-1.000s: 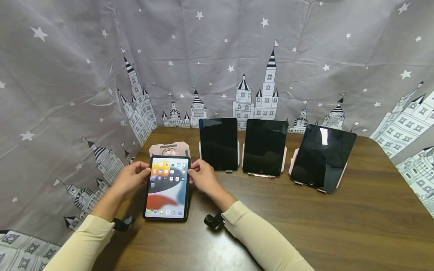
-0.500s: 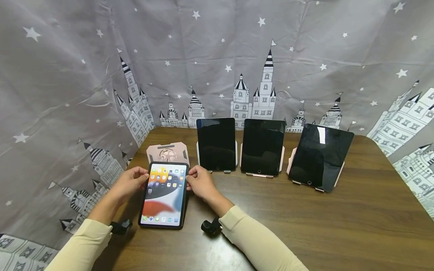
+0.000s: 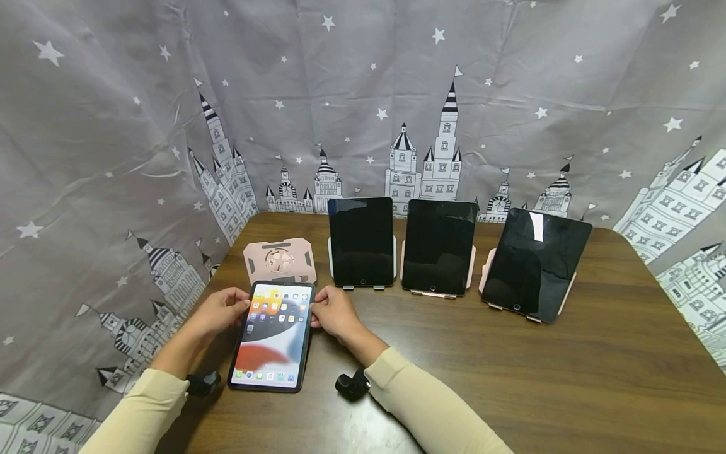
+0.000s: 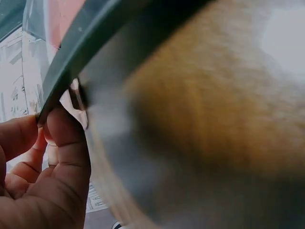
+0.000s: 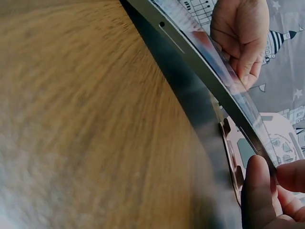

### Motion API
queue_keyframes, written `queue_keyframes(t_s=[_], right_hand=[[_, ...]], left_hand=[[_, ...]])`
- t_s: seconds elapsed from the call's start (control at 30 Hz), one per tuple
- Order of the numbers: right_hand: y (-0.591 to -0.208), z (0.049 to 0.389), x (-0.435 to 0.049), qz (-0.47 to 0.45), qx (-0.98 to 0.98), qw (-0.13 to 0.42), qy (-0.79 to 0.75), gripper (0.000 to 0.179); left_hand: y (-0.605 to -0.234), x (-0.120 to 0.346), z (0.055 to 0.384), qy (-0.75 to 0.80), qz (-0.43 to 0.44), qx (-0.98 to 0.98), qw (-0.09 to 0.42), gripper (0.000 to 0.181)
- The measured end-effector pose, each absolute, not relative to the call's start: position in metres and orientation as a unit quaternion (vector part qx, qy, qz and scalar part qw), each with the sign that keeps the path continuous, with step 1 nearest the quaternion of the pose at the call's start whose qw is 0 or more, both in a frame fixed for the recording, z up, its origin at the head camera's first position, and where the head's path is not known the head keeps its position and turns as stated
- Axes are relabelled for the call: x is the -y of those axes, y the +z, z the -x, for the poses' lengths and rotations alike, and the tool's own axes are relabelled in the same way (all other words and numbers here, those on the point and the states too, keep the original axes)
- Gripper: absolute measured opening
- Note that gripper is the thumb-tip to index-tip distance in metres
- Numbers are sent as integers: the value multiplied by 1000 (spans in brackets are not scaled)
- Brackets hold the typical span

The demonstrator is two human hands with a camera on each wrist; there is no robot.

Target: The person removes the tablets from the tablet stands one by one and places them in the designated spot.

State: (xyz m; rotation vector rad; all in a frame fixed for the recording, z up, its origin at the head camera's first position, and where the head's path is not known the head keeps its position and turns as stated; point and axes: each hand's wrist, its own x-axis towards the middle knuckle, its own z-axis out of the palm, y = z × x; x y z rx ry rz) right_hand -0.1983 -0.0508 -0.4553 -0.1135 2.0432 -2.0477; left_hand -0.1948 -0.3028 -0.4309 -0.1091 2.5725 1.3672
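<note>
A tablet (image 3: 271, 343) with its screen lit and app icons showing is held between both hands at the left of the table. My left hand (image 3: 222, 310) pinches its left edge near the top corner, thumb in front and fingers behind. On the opposite edge my right hand (image 3: 334, 312) has the same pinch, seen close in the right wrist view with the tablet's side edge (image 5: 209, 81) slanting above the wood. Just behind the tablet's top edge stands a pink tablet stand (image 3: 280, 260) with a round cut-out; its lower part is hidden.
Three dark tablets lean on stands to the right: a left one (image 3: 362, 243), a middle one (image 3: 439, 247) and a right one (image 3: 535, 265), turned at an angle. A grey curtain (image 3: 363, 82) with castles and stars hangs behind the wooden table (image 3: 454, 366).
Both hands have drawn the lit tablet toward the person, away from the pink stand. More of the stand's face shows now. The three dark tablets stay put.
</note>
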Motion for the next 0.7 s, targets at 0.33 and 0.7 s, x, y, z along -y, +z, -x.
queue_keyframes(t_s=[0.33,0.7], right_hand=[[-466,204,54,37,-753,122,-645,8],[-464,208,51,57,-790,131,-596,11]], left_hand=[[-446,302,194,462,49,-876,130,22],[-456,314,196,477,13,-864,161,24]])
